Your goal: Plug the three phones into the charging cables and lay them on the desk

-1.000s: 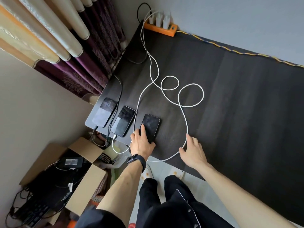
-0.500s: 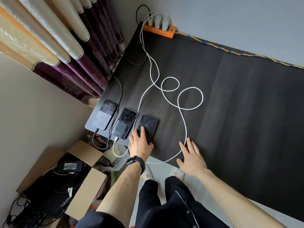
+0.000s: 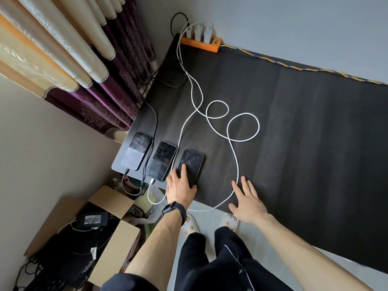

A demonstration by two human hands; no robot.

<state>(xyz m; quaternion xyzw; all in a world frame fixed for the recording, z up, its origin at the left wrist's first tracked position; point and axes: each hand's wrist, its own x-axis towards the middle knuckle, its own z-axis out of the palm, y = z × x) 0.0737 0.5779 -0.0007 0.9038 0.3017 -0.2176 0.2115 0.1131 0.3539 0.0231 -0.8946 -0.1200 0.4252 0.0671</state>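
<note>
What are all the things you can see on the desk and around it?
desk: one, black, fills the middle and right.
phones: three, dark, in a row at the desk's near left corner: left phone, middle phone, right phone.
white cables: two, looping across the desk from the chargers.
black cable: one, beside the left phone.
power strip: one, orange, far edge by the wall.
chargers: three, white, plugged into the strip.
curtains: cream and purple, upper left.
cardboard box: one, brown, on the floor at lower left.
power brick: one, black, in the box.
left hand: fingers on the right phone, wrist with a black watch.
right hand: open, flat at the desk's near edge.
</note>
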